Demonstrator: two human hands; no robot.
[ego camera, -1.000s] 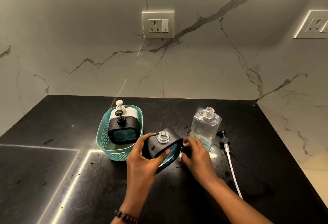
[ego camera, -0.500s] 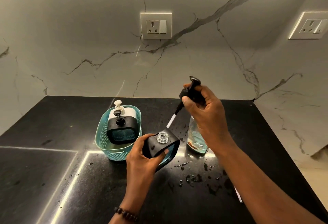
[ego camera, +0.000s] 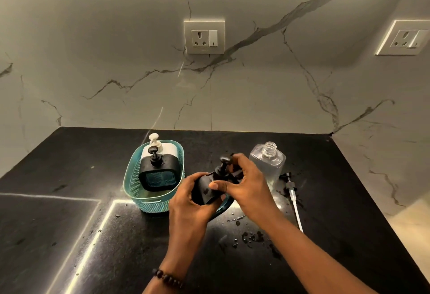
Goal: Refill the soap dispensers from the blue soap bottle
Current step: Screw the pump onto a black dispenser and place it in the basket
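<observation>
My left hand grips a black soap dispenser tilted above the counter. My right hand holds the black pump head, which now sits in the dispenser's neck. Just right of my hands stands the clear soap bottle, uncapped, with little blue liquid visible. Its own pump with a long white tube lies on the counter beside it. A teal basket to the left holds a second black dispenser and a white dispenser behind it.
The black stone counter has drops of liquid spilled in front of my right arm. A marble wall with two sockets rises behind; the counter's right edge runs along a light floor or ledge.
My right hand has brought the pump head down from above the bottle and set its tube into the dispenser's neck. My left hand still holds the dispenser.
</observation>
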